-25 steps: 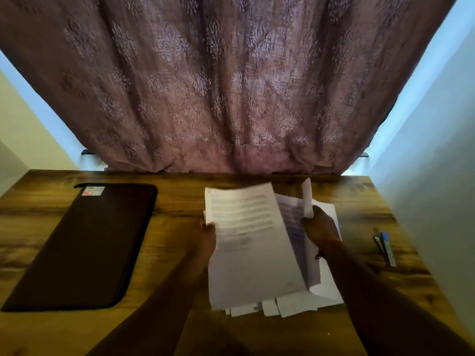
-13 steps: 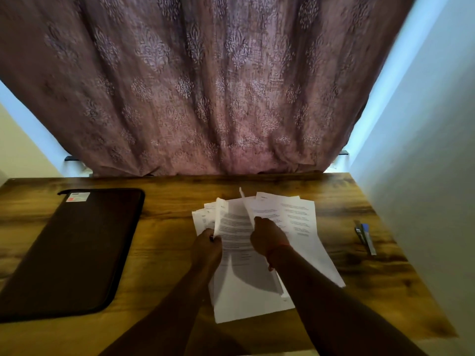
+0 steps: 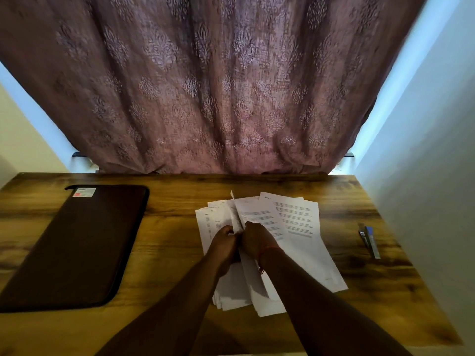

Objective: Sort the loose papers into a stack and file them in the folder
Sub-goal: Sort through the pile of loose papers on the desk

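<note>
Several loose white printed papers [image 3: 295,227] lie fanned out on the wooden table [image 3: 167,240], right of centre. My left hand [image 3: 225,241] and my right hand [image 3: 257,240] meet over the pile and together pinch one sheet [image 3: 235,214] that stands on edge between them. My forearms hide the near part of the pile. The dark brown zipped folder [image 3: 84,242] lies shut and flat on the left side of the table, a small label at its far corner, well apart from both hands.
Two pens [image 3: 370,240] lie near the table's right edge, beside the white wall [image 3: 424,176]. A patterned mauve curtain [image 3: 205,86] hangs behind the table's far edge. Bare wood separates the folder from the papers.
A lifted sheet has come down. My hands have drawn together over the pile, and the sheet between them now stands nearly on edge. The right-hand sheets lie flat.
</note>
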A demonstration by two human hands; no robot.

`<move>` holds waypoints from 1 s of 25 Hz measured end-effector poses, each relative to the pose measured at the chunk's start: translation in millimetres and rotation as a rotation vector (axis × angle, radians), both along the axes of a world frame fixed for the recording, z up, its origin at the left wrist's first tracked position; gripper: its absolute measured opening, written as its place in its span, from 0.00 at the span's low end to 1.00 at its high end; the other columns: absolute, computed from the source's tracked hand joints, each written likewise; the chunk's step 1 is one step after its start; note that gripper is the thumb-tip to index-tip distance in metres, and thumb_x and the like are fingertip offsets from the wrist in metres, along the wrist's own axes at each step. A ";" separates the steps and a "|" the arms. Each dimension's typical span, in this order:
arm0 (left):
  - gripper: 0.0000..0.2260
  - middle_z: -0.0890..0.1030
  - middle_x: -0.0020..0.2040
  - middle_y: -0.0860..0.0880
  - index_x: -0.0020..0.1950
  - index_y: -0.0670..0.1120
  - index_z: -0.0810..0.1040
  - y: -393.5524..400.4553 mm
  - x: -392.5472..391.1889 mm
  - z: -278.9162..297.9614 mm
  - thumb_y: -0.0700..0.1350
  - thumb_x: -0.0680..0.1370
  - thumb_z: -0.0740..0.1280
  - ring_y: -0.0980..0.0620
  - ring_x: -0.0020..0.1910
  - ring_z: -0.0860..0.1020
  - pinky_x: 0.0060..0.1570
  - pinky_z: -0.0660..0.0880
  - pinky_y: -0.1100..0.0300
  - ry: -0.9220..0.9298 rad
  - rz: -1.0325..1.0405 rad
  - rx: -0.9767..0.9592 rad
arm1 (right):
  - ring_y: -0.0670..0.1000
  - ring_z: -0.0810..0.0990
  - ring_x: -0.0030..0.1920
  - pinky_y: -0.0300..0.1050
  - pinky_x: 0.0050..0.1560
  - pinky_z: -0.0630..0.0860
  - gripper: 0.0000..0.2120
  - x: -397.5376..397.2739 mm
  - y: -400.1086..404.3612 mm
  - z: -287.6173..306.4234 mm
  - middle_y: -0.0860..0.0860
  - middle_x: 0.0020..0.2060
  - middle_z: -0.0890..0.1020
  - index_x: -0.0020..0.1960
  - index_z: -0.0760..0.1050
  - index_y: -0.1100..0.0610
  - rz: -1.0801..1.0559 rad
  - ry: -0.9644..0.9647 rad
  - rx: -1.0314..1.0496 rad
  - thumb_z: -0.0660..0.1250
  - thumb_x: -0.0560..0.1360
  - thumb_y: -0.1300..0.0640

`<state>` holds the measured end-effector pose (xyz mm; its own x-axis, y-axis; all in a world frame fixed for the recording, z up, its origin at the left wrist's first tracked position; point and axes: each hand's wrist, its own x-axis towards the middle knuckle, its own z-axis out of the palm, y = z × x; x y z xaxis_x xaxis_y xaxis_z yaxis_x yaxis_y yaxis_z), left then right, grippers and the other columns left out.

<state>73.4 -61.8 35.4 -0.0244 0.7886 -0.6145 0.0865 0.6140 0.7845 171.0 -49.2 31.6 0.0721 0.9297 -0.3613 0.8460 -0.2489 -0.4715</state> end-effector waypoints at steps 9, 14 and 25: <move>0.15 0.82 0.58 0.42 0.62 0.45 0.79 -0.9 6.2 5.1 0.51 0.84 0.58 0.40 0.56 0.79 0.58 0.78 0.45 -0.345 0.051 -0.131 | 0.57 0.78 0.59 0.53 0.59 0.78 0.29 19.1 5.7 -48.9 0.53 0.59 0.76 0.64 0.72 0.51 -0.036 0.114 -0.060 0.72 0.67 0.41; 0.12 0.84 0.56 0.45 0.59 0.45 0.80 -1.0 5.6 -3.1 0.48 0.84 0.60 0.45 0.54 0.82 0.53 0.81 0.51 -0.292 -0.108 -0.053 | 0.57 0.77 0.62 0.51 0.65 0.74 0.16 30.0 -11.1 -17.4 0.55 0.62 0.75 0.65 0.72 0.57 -0.230 0.025 0.052 0.66 0.78 0.58; 0.11 0.79 0.61 0.46 0.62 0.44 0.75 16.2 -20.5 -45.9 0.46 0.82 0.63 0.46 0.59 0.78 0.63 0.76 0.47 0.537 -0.297 0.281 | 0.52 0.81 0.45 0.52 0.51 0.80 0.13 63.5 8.2 -11.6 0.50 0.50 0.81 0.59 0.73 0.51 -0.262 -0.184 0.093 0.69 0.76 0.54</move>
